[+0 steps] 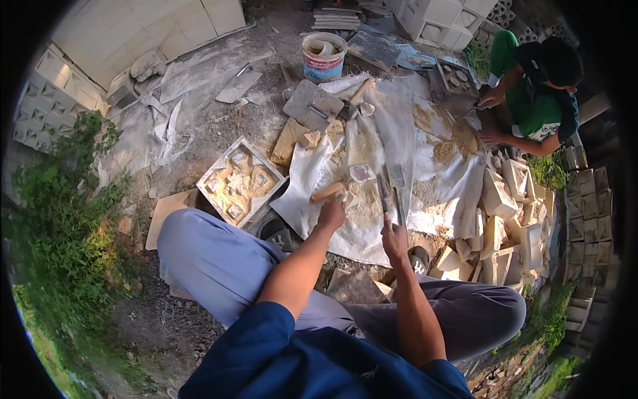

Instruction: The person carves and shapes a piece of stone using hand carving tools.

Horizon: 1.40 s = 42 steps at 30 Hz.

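My left hand (332, 211) is closed around a short, light-brown wooden piece (327, 193) over the sandy white sheet (312, 166). In my right hand (395, 241) is a long, narrow metal tool (401, 206) with a flat grey end, pointing away from me. A second dark, slim bar (383, 193) runs beside it; whether the two are joined I cannot tell. Just beyond my hands lies a small pale, reddish-centred block (362, 173). Left of my left hand sits a square mold (240, 183) with sandy yellow material inside.
A co-worker (538, 93) crouches at right, hands near a sand pile (452, 143). A bucket (323, 58), a hammer (355, 98) and a trowel (239, 85) stand or lie farther off. Broken blocks (505, 213) are heaped at right; plants (73, 246) grow at left.
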Available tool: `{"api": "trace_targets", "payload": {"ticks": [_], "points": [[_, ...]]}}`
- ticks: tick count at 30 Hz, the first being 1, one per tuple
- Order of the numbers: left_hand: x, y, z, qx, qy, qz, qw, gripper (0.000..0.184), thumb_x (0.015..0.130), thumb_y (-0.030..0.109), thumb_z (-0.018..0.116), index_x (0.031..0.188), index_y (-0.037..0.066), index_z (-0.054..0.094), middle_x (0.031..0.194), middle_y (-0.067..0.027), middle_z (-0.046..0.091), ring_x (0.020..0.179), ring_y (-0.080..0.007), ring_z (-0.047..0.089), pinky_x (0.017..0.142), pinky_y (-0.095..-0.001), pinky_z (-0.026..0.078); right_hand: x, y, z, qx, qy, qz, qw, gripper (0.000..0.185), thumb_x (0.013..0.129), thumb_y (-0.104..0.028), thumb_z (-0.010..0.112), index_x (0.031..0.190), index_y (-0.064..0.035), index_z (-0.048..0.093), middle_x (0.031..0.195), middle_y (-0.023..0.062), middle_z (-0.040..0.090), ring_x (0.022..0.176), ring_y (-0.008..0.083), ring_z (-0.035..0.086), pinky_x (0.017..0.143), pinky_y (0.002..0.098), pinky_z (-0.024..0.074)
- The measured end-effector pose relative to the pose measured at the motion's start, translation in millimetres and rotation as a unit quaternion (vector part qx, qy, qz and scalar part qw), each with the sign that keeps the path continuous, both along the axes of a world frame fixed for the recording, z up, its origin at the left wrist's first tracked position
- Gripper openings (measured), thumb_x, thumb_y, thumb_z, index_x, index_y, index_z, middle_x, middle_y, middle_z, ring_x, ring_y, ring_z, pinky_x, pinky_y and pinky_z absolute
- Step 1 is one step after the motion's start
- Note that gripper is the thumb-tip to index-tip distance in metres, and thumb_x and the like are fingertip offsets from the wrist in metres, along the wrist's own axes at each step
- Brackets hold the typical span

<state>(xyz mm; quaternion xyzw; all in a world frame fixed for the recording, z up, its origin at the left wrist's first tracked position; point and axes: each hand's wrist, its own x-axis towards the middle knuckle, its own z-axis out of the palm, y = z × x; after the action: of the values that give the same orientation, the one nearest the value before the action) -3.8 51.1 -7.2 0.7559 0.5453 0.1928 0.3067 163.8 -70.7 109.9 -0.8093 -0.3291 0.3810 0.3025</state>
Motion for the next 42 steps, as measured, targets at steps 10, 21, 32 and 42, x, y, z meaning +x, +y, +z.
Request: {"api": "trace_targets", "payload": {"ticks": [10, 21, 32, 42], "points": [[34.7, 11.2, 20.0, -0.059, 0.044, 0.042, 0.996, 0.034, 0.096, 0.031, 0.049, 0.111, 0.004, 0.061, 0.094, -0.0273, 0.065, 0.091, -0.0433, 0.062, 0.078, -0.052, 0.049, -14.5, 17.1, -54.6, 0.026, -0.006, 0.039, 0.999, 0.066, 0.096, -0.051, 0.046, 0.066, 0.0075, 0.052, 0.056, 0.0212, 0.052, 0.053, 0.03, 0.045, 0.058, 0.0472, 0.038], [24.3, 33.5, -11.4, -0.027, 0.088, -0.02, 0.996, 0.041, 0.095, 0.038, 0.053, 0.11, 0.002, 0.063, 0.103, -0.0264, 0.065, 0.099, -0.0427, 0.061, 0.084, -0.047, 0.048, -10.4, 41.0, -28.5, 0.068, 0.027, -0.007, 0.997, 0.068, 0.098, -0.051, 0.039, 0.077, 0.0106, 0.061, 0.074, 0.0352, 0.059, 0.076, 0.0478, 0.06, 0.07, 0.053, 0.0427], [31.9, 25.4, 21.2, -0.098, 0.037, -0.007, 0.995, 0.031, 0.09, 0.034, 0.06, 0.096, 0.004, 0.066, 0.088, -0.0249, 0.066, 0.085, -0.0449, 0.063, 0.076, -0.051, 0.05, 2.3, 38.4, -42.4, -0.055, 0.023, -0.02, 0.998, 0.072, 0.097, -0.055, 0.04, 0.073, 0.0106, 0.059, 0.07, 0.034, 0.058, 0.071, 0.0474, 0.059, 0.069, 0.0521, 0.0425], [31.9, 26.5, 24.9, -0.103, 0.059, -0.01, 0.993, 0.038, 0.093, 0.035, 0.054, 0.102, 0.0, 0.065, 0.089, -0.0271, 0.066, 0.087, -0.0444, 0.063, 0.076, -0.0494, 0.049, -12.3, 23.4, -88.0, -0.087, -0.024, 0.036, 0.995, 0.07, 0.097, -0.053, 0.042, 0.068, 0.0084, 0.058, 0.072, 0.0334, 0.058, 0.07, 0.0478, 0.057, 0.068, 0.0487, 0.0442]]}}
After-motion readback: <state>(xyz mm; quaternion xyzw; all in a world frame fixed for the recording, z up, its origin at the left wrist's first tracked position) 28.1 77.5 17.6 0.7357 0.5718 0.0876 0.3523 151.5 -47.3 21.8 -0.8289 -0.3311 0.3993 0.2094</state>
